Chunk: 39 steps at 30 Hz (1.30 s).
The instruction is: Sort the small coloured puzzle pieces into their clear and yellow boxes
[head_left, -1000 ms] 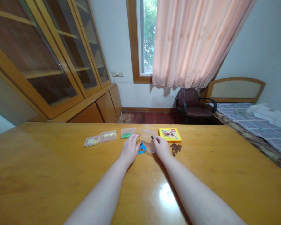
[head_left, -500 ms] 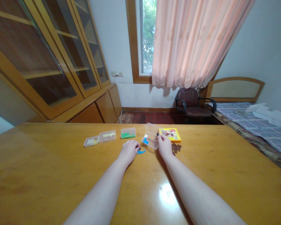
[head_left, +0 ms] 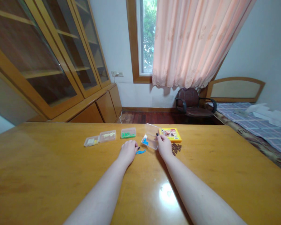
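My right hand (head_left: 164, 145) grips a small clear plastic box (head_left: 150, 136), tilted up on its near edge, with a few blue pieces inside. My left hand (head_left: 128, 151) rests on the wooden table (head_left: 61, 175) with its fingers curled, the fingertips touching a small heap of blue pieces (head_left: 140, 152) beside the box. Whether it pinches one of them I cannot make out.
A yellow box (head_left: 170, 134) and a pile of brown pieces (head_left: 175, 147) lie right of my right hand. Clear boxes with green pieces (head_left: 128, 133) and pale pieces (head_left: 107, 136), (head_left: 91, 141) stand to the left. A chair (head_left: 193, 104) and a bed (head_left: 259, 125) lie beyond the table.
The clear box was lying flat over the blue pieces under both hands; my right hand has tilted it up. My left hand has let go of it and dropped to the loose blue pieces.
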{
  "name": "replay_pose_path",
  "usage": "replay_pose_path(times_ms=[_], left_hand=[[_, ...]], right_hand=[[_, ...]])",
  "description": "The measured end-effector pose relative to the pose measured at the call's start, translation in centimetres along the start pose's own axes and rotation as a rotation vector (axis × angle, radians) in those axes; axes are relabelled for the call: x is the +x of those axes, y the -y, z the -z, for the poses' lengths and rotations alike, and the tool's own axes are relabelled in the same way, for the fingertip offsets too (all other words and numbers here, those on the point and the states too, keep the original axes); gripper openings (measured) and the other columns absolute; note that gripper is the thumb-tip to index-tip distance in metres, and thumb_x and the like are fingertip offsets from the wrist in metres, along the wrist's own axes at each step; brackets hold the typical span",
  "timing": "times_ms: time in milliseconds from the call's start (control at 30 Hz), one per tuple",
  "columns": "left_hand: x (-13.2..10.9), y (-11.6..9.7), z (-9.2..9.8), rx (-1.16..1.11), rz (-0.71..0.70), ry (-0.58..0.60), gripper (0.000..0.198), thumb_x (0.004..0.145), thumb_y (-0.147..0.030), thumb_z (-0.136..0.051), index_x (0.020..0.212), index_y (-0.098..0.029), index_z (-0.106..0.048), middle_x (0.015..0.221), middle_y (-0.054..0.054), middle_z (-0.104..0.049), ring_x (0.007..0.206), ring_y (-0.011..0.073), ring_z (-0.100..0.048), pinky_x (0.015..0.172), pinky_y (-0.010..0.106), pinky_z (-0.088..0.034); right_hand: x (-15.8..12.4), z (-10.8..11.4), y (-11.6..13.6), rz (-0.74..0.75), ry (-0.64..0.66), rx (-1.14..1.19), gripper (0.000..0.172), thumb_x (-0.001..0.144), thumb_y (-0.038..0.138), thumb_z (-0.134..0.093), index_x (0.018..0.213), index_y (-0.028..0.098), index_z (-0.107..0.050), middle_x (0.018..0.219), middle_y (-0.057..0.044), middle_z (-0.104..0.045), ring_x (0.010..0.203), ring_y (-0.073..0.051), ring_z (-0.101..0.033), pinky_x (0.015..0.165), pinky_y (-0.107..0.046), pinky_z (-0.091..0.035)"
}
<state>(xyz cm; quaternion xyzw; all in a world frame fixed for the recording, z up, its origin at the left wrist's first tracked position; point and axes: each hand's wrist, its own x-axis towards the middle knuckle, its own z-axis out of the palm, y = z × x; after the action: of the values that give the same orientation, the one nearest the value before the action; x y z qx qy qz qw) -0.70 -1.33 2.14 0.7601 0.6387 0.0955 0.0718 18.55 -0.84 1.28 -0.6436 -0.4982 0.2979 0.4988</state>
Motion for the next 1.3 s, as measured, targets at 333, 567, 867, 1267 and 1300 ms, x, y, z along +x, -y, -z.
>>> replay_pose_path(times_ms=[333, 567, 867, 1267, 1300], left_hand=[[0.0, 0.0, 0.0, -0.005, 0.064, -0.119, 0.020, 0.089, -0.025, -0.041, 0.088, -0.015, -0.059, 0.089, 0.009, -0.062, 0.084, 0.0205, -0.059, 0.073, 0.031, -0.043], [-0.4, -0.2, 1.0, -0.281, -0.204, -0.358, 0.022, 0.087, -0.020, -0.042, 0.103, -0.017, -0.055, 0.104, 0.007, -0.060, 0.097, 0.0166, -0.055, 0.088, 0.029, -0.044], [-3.0, -3.0, -1.3, 0.138, 0.287, 0.042, 0.072, 0.082, -0.046, -0.046, 0.134, 0.003, -0.033, 0.140, 0.028, -0.031, 0.131, 0.0370, -0.028, 0.104, 0.048, -0.027], [-1.8, -2.1, -0.9, -0.202, -0.315, 0.044, 0.028, 0.083, -0.022, -0.048, 0.107, -0.022, -0.064, 0.115, 0.006, -0.062, 0.108, 0.0189, -0.054, 0.097, 0.032, -0.038], [-1.6, -1.9, -0.8, -0.224, -0.304, 0.027, 0.026, 0.083, -0.019, -0.048, 0.100, -0.022, -0.067, 0.106, 0.006, -0.065, 0.101, 0.0183, -0.056, 0.093, 0.031, -0.041]], right_hand=[[0.0, -0.2, -0.4, 0.029, 0.034, -0.046, 0.030, 0.078, 0.039, -0.043, 0.070, 0.018, -0.062, 0.071, -0.003, -0.065, 0.069, -0.018, -0.056, 0.064, -0.025, -0.036], [-0.9, -0.7, 0.2, 0.123, 0.145, -0.078, 0.028, 0.079, 0.039, -0.044, 0.067, 0.018, -0.059, 0.066, -0.001, -0.062, 0.064, -0.016, -0.054, 0.059, -0.024, -0.034], [0.3, 0.0, -0.4, 0.022, 0.018, -0.006, 0.031, 0.078, 0.039, -0.042, 0.073, 0.018, -0.064, 0.076, -0.004, -0.068, 0.074, -0.020, -0.059, 0.068, -0.026, -0.039], [0.1, 0.2, 0.4, -0.027, -0.023, 0.066, 0.032, 0.078, 0.041, -0.043, 0.072, 0.017, -0.064, 0.078, -0.006, -0.070, 0.076, -0.021, -0.061, 0.069, -0.027, -0.041], [0.1, 0.2, 0.4, -0.025, -0.022, 0.066, 0.032, 0.078, 0.041, -0.044, 0.071, 0.017, -0.064, 0.079, -0.006, -0.070, 0.076, -0.021, -0.061, 0.069, -0.027, -0.041]])
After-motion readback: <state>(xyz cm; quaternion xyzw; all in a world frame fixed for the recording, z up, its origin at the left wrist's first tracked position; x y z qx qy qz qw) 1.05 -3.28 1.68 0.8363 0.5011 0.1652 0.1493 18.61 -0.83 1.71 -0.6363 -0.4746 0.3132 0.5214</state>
